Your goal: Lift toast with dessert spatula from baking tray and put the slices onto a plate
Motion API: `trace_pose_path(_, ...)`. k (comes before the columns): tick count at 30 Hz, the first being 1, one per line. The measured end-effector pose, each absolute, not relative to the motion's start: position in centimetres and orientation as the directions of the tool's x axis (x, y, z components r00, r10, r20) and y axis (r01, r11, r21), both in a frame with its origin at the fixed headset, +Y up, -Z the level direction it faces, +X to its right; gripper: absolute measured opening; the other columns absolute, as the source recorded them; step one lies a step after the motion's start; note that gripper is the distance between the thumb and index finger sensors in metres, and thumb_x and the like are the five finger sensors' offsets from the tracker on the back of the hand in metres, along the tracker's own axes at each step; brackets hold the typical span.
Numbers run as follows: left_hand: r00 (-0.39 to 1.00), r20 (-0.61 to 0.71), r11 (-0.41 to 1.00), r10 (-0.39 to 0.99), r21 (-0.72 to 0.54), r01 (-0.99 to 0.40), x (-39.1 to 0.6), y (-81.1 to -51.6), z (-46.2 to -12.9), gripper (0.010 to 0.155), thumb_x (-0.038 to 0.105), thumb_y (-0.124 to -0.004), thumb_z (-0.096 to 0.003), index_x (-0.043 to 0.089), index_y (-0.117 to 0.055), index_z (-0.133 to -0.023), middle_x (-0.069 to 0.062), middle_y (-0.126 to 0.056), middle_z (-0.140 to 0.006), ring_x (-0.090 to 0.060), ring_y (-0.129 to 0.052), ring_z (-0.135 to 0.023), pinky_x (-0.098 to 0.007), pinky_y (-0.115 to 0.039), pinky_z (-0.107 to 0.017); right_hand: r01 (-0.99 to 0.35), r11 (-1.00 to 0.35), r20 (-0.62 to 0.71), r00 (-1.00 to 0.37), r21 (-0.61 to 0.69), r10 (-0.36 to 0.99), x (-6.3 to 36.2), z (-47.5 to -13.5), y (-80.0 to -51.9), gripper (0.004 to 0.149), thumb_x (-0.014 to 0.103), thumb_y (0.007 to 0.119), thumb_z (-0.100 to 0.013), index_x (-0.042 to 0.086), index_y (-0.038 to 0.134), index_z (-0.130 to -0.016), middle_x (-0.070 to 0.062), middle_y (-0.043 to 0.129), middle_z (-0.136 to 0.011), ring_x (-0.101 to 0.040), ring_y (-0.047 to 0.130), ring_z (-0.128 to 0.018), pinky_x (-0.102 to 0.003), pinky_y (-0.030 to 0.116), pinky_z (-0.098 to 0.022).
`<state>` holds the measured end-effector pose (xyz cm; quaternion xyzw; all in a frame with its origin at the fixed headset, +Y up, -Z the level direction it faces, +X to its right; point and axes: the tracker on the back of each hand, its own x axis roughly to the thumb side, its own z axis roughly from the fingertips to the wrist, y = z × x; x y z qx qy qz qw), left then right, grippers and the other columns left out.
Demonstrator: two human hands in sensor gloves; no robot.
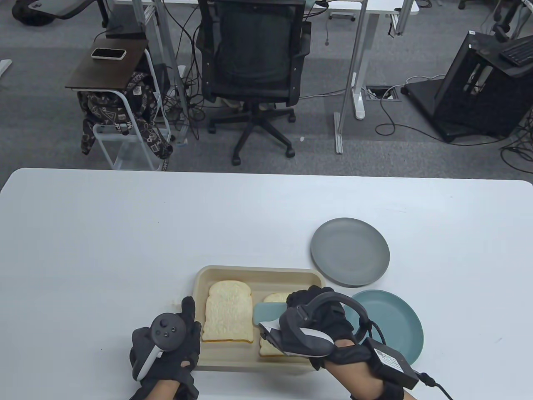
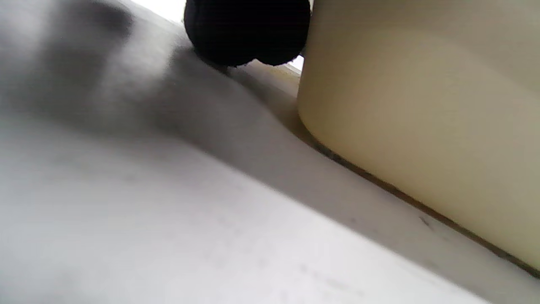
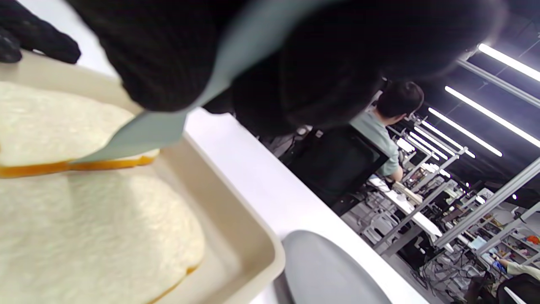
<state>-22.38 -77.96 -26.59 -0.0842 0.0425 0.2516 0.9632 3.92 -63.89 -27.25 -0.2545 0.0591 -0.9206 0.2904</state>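
A beige baking tray [image 1: 258,276] near the table's front edge holds two white toast slices. The left slice [image 1: 228,311] lies fully in view. The right slice [image 1: 275,297] is mostly hidden under my right hand [image 1: 310,310], which grips a pale blue dessert spatula [image 1: 268,311]. In the right wrist view the spatula blade [image 3: 143,133] slants down, its tip at the crust of the farther slice [image 3: 50,126], above the nearer slice [image 3: 93,236]. My left hand [image 1: 185,329] lies flat at the tray's left front corner, a fingertip [image 2: 249,33] beside the tray wall [image 2: 422,126].
A grey plate [image 1: 349,252] sits just right of the tray's far corner, and a teal plate [image 1: 395,325] lies right of the tray by my right wrist. Beyond the table stand an office chair [image 1: 254,62] and desks.
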Motion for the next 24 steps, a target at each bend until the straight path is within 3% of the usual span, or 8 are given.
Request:
trace_pose_path(3,0.869,-0.124,0.858,0.479,-0.143,-0.493,-22.4,-78.0,-26.6,0.063,0.039,-0.063,-0.0611,0.024,-0.034,-0.115,-0.002,-0.073,-0.094,-0.030,-0.078,-0.082,-0.079,-0.035,-0.073,0.549,-0.804,0.429,-0.684,-0.231,-0.590,3.7,-27.9,-64.2,0.049,0.038,0.084,-0.037,0.022,0.086,-0.084,-0.008,0.098,-0.068,-0.028,0.100,-0.041,-0.044,0.090,-0.028)
trace_pose_path(8,0.865,-0.120,0.853,0.487,-0.148,-0.500,-22.5,-78.0,-26.6,0.064,0.039,-0.063,-0.0610,0.023,-0.034,-0.115,-0.002,-0.073,-0.095,-0.031,-0.077,-0.082,-0.079,-0.035,-0.073,0.506,-0.840,0.441,-0.720,-0.196,-0.536,4.4,-28.8,-64.9,0.049,0.038,0.084,-0.037,0.022,0.086,-0.083,-0.008,0.098,-0.068,-0.027,0.100,-0.042,-0.045,0.090,-0.028)
trace_pose_path(18,0.851,-0.102,0.834,0.516,-0.166,-0.526,-22.5,-78.0,-26.9,0.066,0.035,-0.065,-0.0600,0.017,-0.032,-0.115,-0.005,-0.074,-0.091,-0.031,-0.078,-0.080,-0.080,-0.036,-0.073,0.264,-0.962,0.429,-0.863,-0.069,-0.267,7.6,-31.1,-67.9,0.049,0.037,0.084,-0.036,0.022,0.086,-0.083,-0.008,0.098,-0.068,-0.028,0.100,-0.042,-0.046,0.089,-0.028)
trace_pose_path(22,0.845,-0.099,0.828,0.526,-0.169,-0.535,-22.5,-78.1,-27.0,0.066,0.035,-0.065,-0.0600,0.017,-0.032,-0.115,-0.005,-0.073,-0.092,-0.032,-0.078,-0.080,-0.080,-0.035,-0.073,0.113,-0.993,0.418,-0.903,0.014,-0.097,8.4,-31.8,-69.6,0.049,0.037,0.084,-0.037,0.020,0.086,-0.084,-0.010,0.098,-0.067,-0.028,0.100,-0.040,-0.045,0.089,-0.027)
trace_pose_path(24,0.845,-0.100,0.828,0.526,-0.169,-0.535,-22.5,-78.1,-27.0,0.066,0.035,-0.064,-0.0603,0.017,-0.032,-0.115,-0.005,-0.073,-0.092,-0.031,-0.077,-0.081,-0.080,-0.035,-0.073,0.137,-0.990,0.424,-0.896,-0.018,-0.131,7.8,-31.8,-70.2,0.049,0.037,0.084,-0.037,0.021,0.085,-0.084,-0.009,0.098,-0.067,-0.027,0.100,-0.040,-0.045,0.090,-0.027)
